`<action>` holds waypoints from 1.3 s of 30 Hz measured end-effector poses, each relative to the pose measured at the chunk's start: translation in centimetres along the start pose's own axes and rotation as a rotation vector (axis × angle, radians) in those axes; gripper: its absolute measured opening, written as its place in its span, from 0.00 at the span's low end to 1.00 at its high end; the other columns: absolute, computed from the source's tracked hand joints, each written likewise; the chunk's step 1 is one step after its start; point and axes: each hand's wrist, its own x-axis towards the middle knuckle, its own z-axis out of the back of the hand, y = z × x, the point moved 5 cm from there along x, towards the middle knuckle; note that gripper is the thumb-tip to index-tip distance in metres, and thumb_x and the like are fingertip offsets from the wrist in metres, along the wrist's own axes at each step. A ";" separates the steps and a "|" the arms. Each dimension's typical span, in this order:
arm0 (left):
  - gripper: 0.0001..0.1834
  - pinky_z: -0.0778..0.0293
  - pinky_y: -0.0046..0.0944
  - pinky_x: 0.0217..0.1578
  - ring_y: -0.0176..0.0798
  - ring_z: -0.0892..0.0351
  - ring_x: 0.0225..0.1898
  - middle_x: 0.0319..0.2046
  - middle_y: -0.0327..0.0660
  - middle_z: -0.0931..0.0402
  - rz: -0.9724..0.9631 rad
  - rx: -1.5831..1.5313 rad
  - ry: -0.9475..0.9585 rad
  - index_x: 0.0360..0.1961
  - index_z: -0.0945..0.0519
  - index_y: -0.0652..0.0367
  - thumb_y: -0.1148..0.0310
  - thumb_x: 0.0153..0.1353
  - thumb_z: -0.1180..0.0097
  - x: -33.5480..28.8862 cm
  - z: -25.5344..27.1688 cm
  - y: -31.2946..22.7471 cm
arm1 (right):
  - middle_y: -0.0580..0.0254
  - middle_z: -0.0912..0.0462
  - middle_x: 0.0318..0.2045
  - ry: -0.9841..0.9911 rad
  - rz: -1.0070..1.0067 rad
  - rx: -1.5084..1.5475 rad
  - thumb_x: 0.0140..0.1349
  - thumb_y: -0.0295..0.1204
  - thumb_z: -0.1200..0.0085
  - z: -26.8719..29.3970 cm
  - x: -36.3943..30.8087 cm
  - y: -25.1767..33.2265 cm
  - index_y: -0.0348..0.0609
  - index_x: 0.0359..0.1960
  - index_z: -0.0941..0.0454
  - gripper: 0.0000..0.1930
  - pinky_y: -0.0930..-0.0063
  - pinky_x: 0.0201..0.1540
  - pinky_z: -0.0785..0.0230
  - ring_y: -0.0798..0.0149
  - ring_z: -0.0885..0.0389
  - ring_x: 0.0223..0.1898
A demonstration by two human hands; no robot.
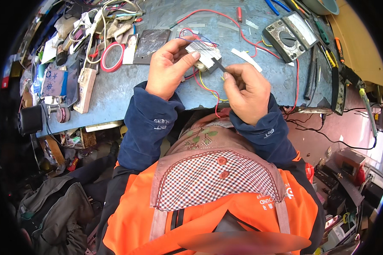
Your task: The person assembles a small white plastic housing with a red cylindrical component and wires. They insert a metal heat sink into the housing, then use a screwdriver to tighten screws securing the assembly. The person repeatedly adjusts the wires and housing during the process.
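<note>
My left hand (pixel 168 66) grips a small flat block with a white ribbed top (pixel 203 52), its thumb pressed on the near left edge. Thin red and blue wires (pixel 208 41) loop over the block's far side. Red and yellow wires (pixel 206 86) hang from it toward the bench's near edge. Between the thumb and bent fingers of my right hand (pixel 247 91) is a thin black strip (pixel 219 65), its far end touching the block's right side. Whether it is a tool's tip or a piece of tape is unclear. Some fingers are hidden beneath the block.
An analogue multimeter (pixel 289 40) lies at the right, joined to a red lead (pixel 268 46). Nearby are a red-handled screwdriver (pixel 239 15), a white strip (pixel 247 59) and a soldering iron (pixel 366 100). Leftward lie a dark plate (pixel 151 44), red tape roll (pixel 102 61) and power strip (pixel 86 87).
</note>
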 end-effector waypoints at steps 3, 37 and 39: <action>0.24 0.21 0.36 0.62 0.34 0.16 0.57 0.57 0.43 0.14 0.011 0.030 -0.007 0.67 0.21 0.69 0.78 0.72 0.34 -0.1 0.1 -0.2 | 0.63 0.18 0.31 0.029 0.040 -0.026 0.68 0.18 0.35 0.0 0.1 0.1 0.33 0.43 0.15 0.05 0.76 0.29 0.30 0.75 0.22 0.26; 0.22 0.18 0.33 0.54 0.32 0.13 0.52 0.52 0.44 0.12 -0.037 0.011 -0.031 0.64 0.19 0.70 0.79 0.70 0.31 0.1 0.1 -0.1 | 0.52 0.16 0.30 0.025 0.116 -0.081 0.60 0.18 0.33 -0.1 0.1 0.1 0.37 0.40 0.17 0.08 0.62 0.32 0.23 0.51 0.15 0.28; 0.22 0.18 0.33 0.54 0.32 0.13 0.52 0.52 0.44 0.13 -0.029 0.006 -0.033 0.64 0.19 0.70 0.79 0.70 0.32 0.1 0.1 -0.1 | 0.52 0.16 0.31 0.031 0.116 -0.089 0.61 0.18 0.33 -0.1 0.1 0.1 0.37 0.40 0.17 0.07 0.62 0.32 0.23 0.50 0.14 0.29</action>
